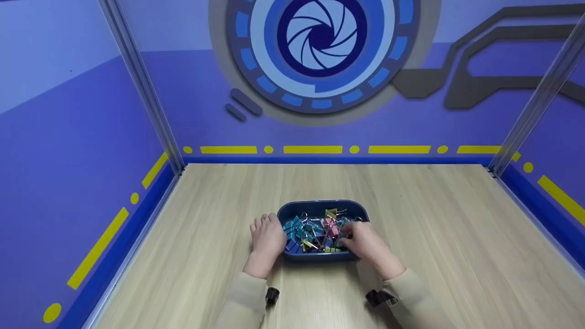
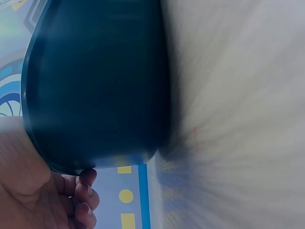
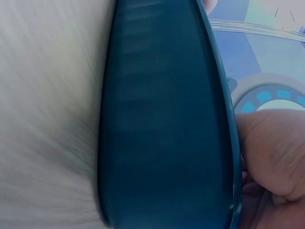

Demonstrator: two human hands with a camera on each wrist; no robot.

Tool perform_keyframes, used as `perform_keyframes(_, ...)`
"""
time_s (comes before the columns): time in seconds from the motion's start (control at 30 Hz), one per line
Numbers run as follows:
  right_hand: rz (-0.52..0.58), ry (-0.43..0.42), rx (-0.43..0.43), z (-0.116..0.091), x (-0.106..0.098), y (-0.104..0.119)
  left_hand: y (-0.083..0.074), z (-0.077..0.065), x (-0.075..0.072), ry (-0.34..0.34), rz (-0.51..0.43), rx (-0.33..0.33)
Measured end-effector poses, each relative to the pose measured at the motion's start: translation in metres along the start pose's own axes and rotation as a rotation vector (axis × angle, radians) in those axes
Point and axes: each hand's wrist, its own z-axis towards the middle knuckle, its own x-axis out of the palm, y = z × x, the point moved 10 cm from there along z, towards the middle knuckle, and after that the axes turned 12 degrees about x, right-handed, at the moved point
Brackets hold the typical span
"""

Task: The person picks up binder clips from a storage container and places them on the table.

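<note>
We've got a dark blue tub (image 1: 320,257), clips (image 1: 329,226) in teal, pink, yellow and blue, pale wood-grain bench (image 1: 205,228), beige sleeves (image 1: 242,294). Walls (image 1: 183,100) blue-purple, yellow dashes (image 1: 312,149) and dots (image 1: 354,149); swirl emblem (image 1: 321,36) white on navy, blue-ringed.

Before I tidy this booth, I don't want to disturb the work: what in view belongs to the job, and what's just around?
In the job:
binder clips, in assorted colours
dark blue container holding them
left hand, beside the container
right hand, at the clips

Just around it:
wood-grain table under the container
printed wall panels
metal corner posts
black wrist devices
</note>
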Motion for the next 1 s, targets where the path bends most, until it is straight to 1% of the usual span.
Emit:
perform_keyframes(0.1,0.020,-0.005,0.064,0.002,-0.003,-0.006,0.001,0.001,0.000,0.000,0.004,-0.002)
perform_keyframes(0.23,0.043,0.011,0.160,0.004,-0.006,-0.015,0.001,0.001,0.000,-0.004,0.004,-0.001)
perform_keyframes(0.33,0.062,0.022,0.191,0.004,-0.010,-0.020,0.000,0.001,0.000,-0.006,0.003,0.000)
perform_keyframes(0.4,0.080,0.024,0.187,0.005,-0.013,-0.021,0.001,0.001,0.000,-0.007,0.003,0.000)
perform_keyframes(0.5,0.108,0.016,0.150,0.005,-0.020,-0.020,0.001,0.002,0.001,-0.009,0.006,0.000)
perform_keyframes(0.63,0.149,0.012,0.134,0.005,-0.030,-0.020,0.002,0.001,0.002,-0.002,0.008,-0.003)
perform_keyframes(0.83,0.251,0.037,0.164,0.007,-0.042,-0.026,0.001,0.001,0.001,-0.001,0.004,-0.003)
perform_keyframes(0.93,0.287,0.026,0.165,0.008,-0.050,-0.031,0.001,0.001,0.001,0.004,0.011,-0.007)
perform_keyframes(1.0,0.292,0.009,0.159,0.008,-0.057,-0.034,0.000,0.001,0.001,0.005,0.019,-0.006)
